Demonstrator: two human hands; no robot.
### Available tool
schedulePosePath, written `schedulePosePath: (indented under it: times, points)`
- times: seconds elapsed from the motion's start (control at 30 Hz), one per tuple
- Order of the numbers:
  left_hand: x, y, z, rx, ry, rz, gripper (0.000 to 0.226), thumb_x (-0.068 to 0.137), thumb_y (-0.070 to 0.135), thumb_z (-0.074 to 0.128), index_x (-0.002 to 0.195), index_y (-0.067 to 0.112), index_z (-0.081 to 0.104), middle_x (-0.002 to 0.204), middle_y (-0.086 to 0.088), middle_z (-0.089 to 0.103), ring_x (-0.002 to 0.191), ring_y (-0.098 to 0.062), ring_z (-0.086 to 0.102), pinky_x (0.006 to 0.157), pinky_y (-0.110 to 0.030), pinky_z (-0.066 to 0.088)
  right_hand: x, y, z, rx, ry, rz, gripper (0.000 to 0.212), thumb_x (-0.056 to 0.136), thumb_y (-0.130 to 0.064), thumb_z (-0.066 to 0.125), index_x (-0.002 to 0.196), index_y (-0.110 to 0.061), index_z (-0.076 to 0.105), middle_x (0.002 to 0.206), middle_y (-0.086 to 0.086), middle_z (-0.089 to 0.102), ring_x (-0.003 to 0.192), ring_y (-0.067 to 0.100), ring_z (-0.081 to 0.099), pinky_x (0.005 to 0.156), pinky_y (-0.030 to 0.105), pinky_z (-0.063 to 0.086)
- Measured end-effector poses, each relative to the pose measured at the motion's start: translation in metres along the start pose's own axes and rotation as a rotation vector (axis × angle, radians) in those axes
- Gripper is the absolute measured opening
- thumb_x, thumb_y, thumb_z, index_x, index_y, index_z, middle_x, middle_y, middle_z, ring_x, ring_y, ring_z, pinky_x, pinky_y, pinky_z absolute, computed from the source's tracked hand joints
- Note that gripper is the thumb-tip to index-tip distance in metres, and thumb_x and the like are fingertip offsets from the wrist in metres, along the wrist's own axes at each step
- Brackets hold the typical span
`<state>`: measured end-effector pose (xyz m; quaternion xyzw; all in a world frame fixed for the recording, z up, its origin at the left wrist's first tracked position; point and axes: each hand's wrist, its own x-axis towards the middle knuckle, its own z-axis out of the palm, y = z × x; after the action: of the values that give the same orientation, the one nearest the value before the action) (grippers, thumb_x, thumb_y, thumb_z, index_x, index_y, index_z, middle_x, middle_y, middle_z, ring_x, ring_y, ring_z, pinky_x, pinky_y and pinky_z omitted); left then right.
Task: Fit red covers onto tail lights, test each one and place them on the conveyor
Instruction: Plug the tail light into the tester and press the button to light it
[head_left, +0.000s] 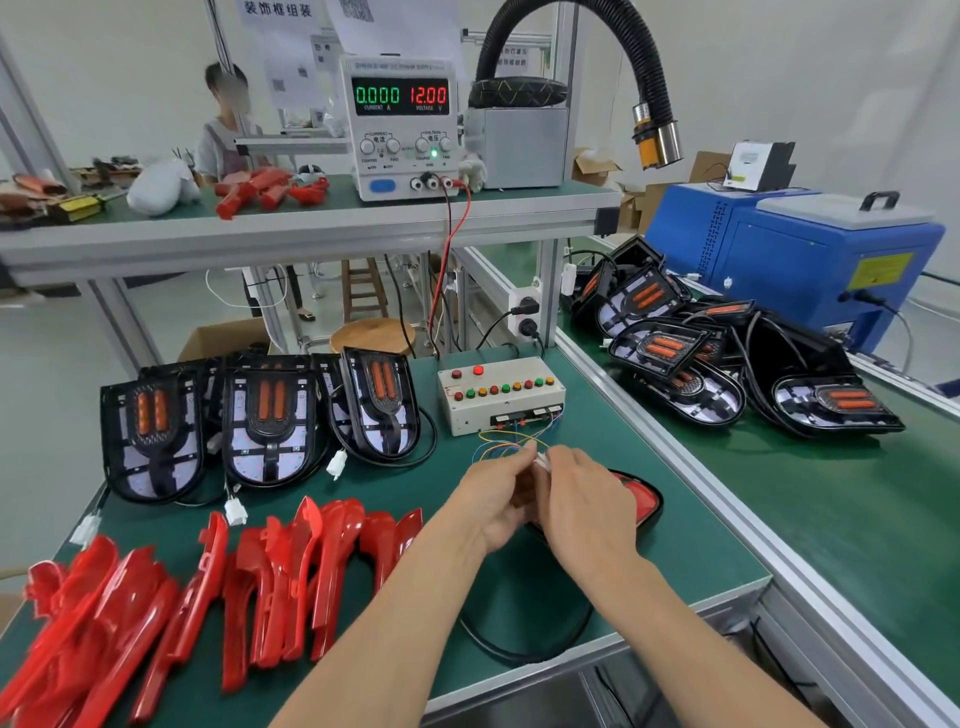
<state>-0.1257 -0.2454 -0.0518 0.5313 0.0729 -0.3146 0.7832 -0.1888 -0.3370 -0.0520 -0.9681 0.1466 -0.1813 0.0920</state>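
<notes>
Both forearms reach in, left hand (496, 491) and right hand (584, 499) pinching a white connector (541, 459) over the covered tail light (641, 501) on the worktop (691, 545); push it straight, supporting the test box (500, 392) wires (506, 441).

covered tail light (641, 499) mostly behind hands, connector (542, 460) barely visible btwn fingertips, red covers (156, 613) cut off at left edge

- Just beyond my left hand (496, 499) I see the test box (500, 393).
- Left of it: tail lights (270, 426), covers (218, 577) nearer me.
- Conveyor (857, 499) lies right of my right hand (584, 499).
</notes>
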Motion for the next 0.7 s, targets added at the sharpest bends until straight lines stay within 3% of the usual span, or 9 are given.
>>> schedulePosePath:
  times: [0.1, 0.23, 0.4, 0.47, 0.57, 0.63, 0.7]
  points:
    - [0.000, -0.003, -0.002, -0.053, -0.030, -0.015, 0.020, 0.100, 0.017, 0.065, 0.082, 0.009, 0.068, 0.063, -0.003, 0.067, 0.050, -0.013, 0.063, 0.052, -0.025, 0.054, 0.001, -0.001, -0.001, 0.092, -0.018, 0.032, 0.033, 0.107, -0.039, 0.032, 0.111, -0.016, 0.054, 0.109, 0.006, 0.066, 0.098, 0.031, 0.066, 0.068, 0.038, 0.040]
    - [-0.001, -0.003, -0.006, -0.117, -0.110, -0.094, 0.014, 0.101, 0.015, 0.060, 0.100, 0.004, 0.068, 0.083, -0.010, 0.065, 0.074, -0.020, 0.060, 0.075, -0.033, 0.054, 0.000, 0.001, -0.006, 0.245, -0.052, 0.087, 0.031, 0.103, -0.037, 0.048, 0.123, -0.015, 0.043, 0.108, 0.012, 0.070, 0.101, 0.039, 0.064, 0.071, 0.040, 0.037]
    - [-0.001, -0.007, -0.008, -0.184, -0.133, -0.092, 0.025, 0.105, 0.015, 0.050, 0.100, 0.000, 0.070, 0.090, -0.012, 0.069, 0.085, -0.022, 0.061, 0.090, -0.035, 0.048, 0.000, -0.003, -0.013, 0.302, -0.068, 0.122, 0.024, 0.100, -0.040, 0.051, 0.103, -0.017, 0.047, 0.100, 0.012, 0.070, 0.096, 0.038, 0.064, 0.070, 0.040, 0.042]
    - [0.000, -0.010, -0.006, -0.192, -0.138, -0.073, 0.030, 0.106, 0.017, 0.049, 0.095, 0.001, 0.072, 0.088, -0.012, 0.073, 0.086, -0.023, 0.064, 0.090, -0.035, 0.049, 0.002, -0.005, -0.014, 0.232, -0.087, 0.121, 0.026, 0.102, -0.040, 0.048, 0.101, -0.014, 0.050, 0.102, 0.014, 0.069, 0.096, 0.039, 0.063, 0.066, 0.038, 0.038]
    - [0.001, -0.010, -0.009, -0.236, -0.201, -0.048, 0.033, 0.102, 0.018, 0.053, 0.087, 0.002, 0.078, 0.090, -0.012, 0.073, 0.084, -0.021, 0.066, 0.089, -0.033, 0.050, 0.006, -0.006, -0.018, 0.331, -0.115, 0.156, 0.030, 0.100, -0.041, 0.052, 0.102, -0.012, 0.057, 0.100, 0.013, 0.070, 0.096, 0.037, 0.065, 0.073, 0.038, 0.048]
    - [0.001, -0.010, -0.012, -0.221, -0.247, -0.020, 0.030, 0.093, 0.021, 0.059, 0.082, 0.003, 0.081, 0.085, -0.010, 0.074, 0.070, -0.017, 0.066, 0.076, -0.028, 0.054, 0.009, -0.004, -0.022, 0.467, -0.150, 0.202, 0.027, 0.098, -0.039, 0.057, 0.099, -0.013, 0.063, 0.093, 0.008, 0.072, 0.090, 0.030, 0.069, 0.080, 0.039, 0.054]
    - [0.000, -0.011, -0.014, -0.202, -0.267, -0.004, 0.029, 0.091, 0.023, 0.060, 0.084, 0.004, 0.081, 0.081, -0.008, 0.075, 0.060, -0.014, 0.063, 0.062, -0.025, 0.055, 0.010, -0.002, -0.023, 0.525, -0.194, 0.211, 0.023, 0.098, -0.036, 0.058, 0.093, -0.015, 0.066, 0.082, 0.004, 0.074, 0.079, 0.023, 0.071, 0.078, 0.040, 0.058]
